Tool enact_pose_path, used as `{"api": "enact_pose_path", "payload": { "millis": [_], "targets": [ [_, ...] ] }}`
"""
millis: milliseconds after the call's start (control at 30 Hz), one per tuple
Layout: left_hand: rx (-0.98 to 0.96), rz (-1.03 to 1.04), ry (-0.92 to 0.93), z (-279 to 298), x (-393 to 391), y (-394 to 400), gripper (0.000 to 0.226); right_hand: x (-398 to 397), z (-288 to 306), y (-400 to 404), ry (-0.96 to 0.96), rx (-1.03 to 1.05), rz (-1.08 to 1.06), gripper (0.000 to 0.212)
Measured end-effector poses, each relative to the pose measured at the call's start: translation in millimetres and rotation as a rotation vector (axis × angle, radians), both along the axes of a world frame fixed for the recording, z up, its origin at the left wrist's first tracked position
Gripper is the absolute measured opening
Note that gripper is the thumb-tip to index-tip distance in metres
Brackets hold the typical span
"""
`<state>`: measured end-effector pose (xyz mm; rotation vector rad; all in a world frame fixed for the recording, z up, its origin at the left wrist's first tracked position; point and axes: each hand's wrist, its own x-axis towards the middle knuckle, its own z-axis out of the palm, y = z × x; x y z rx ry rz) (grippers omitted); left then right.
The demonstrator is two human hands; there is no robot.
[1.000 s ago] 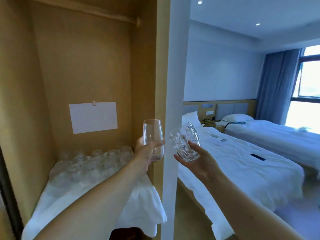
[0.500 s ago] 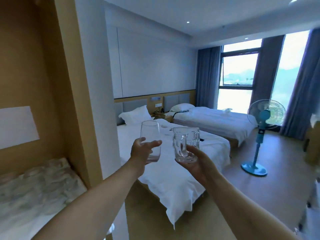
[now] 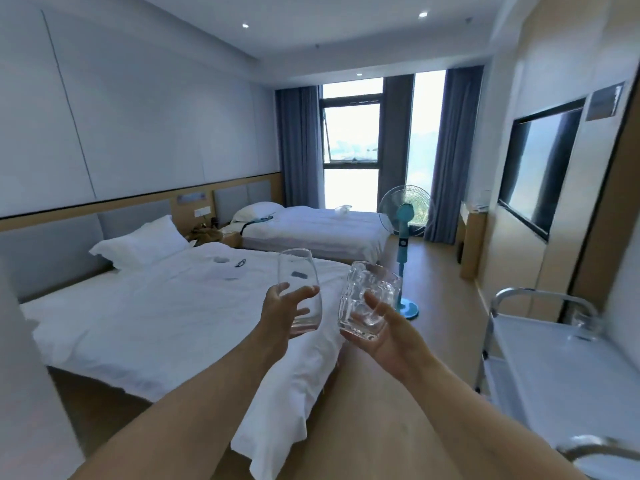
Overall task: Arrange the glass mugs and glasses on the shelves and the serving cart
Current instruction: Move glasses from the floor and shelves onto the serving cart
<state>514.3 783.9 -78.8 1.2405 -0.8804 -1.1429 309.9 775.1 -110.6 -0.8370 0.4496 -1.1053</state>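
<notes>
My left hand (image 3: 280,315) grips a smooth stemless glass (image 3: 298,277) upright in front of me. Just to its right, my right hand (image 3: 388,336) cradles a dimpled glass mug (image 3: 369,299) from below, slightly tilted. Both are held in mid-air above the foot of the near bed. The serving cart (image 3: 540,348), white shelves in a metal frame, stands at the right edge. A glass (image 3: 583,322) sits on its top shelf near the handle. The shelf with the other glasses is out of view.
Two white beds (image 3: 145,313) fill the left and middle. A blue pedestal fan (image 3: 403,237) stands on the wooden floor between the far bed and the right wall. A wall screen (image 3: 543,168) hangs above the cart. Open floor lies between the near bed and cart.
The view has swung right, away from the wardrobe shelf toward the room; the cart has come into view. Both hands keep hold of their glasses in much the same pose.
</notes>
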Motion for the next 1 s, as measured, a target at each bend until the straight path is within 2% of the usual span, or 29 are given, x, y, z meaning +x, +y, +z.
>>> {"api": "enact_pose_path", "payload": {
  "millis": [67, 400, 600, 700, 900, 1000],
  "targets": [
    [-0.015, -0.059, 0.001, 0.0, -7.9, -30.9, 0.095, -6.8, -0.4, -23.4, 0.002, 0.003, -0.042, 0.076],
    [0.005, -0.298, 0.009, -7.2, -47.5, -155.7, 0.087, -38.1, -4.6, -103.3, 0.117, 0.07, -0.359, 0.082],
    [0.064, -0.417, -0.005, -23.9, -88.9, -205.5, 0.078, -71.6, -18.3, -128.9, 0.124, 0.078, -0.456, 0.063],
    [0.087, -0.466, -0.013, -34.7, -109.4, -230.0, 0.079, -87.0, -24.3, -143.5, 0.154, 0.107, -0.512, 0.072],
    [0.108, -0.533, -0.013, -50.2, -150.8, -280.4, 0.083, -126.8, -44.0, -185.7, 0.163, 0.189, -0.591, 0.058],
    [0.114, -0.549, -0.019, -61.4, -173.6, -312.0, 0.084, -148.8, -50.4, -214.2, 0.199, 0.157, -0.616, 0.065]
  ]
}}
